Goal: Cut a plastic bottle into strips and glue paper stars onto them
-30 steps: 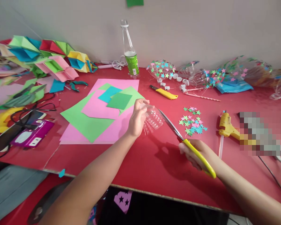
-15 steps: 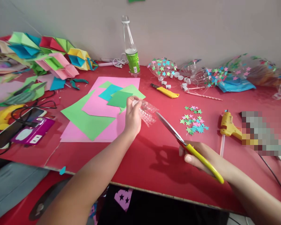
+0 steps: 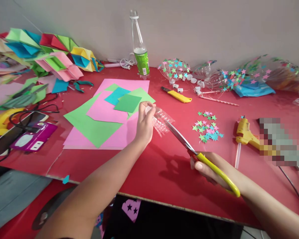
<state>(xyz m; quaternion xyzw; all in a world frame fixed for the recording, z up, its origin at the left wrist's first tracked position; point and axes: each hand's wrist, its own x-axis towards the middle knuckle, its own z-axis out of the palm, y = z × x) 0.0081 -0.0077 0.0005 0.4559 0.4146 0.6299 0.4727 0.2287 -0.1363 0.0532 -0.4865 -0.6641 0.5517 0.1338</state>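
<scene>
My left hand pinches a clear plastic bottle piece by its white end, with cut strips fanning out to the right. In my right hand is a pair of scissors with yellow handles, its blades pointing up and left. The blade tips are at the edge of the plastic; whether they have it between them I cannot tell. Under and left of my left hand lie pink sheets and green paper. Small coloured paper stars are scattered beyond the scissors.
A yellow box cutter, a glue gun and a clear bottle with a green label stand or lie around the red table. Folded paper shapes, pliers and a purple device are left; star-covered plastic pieces line the wall.
My left hand and the plastic piece have shifted slightly right, so the plastic now overlaps the scissor tips. The right hand stays nearly in place.
</scene>
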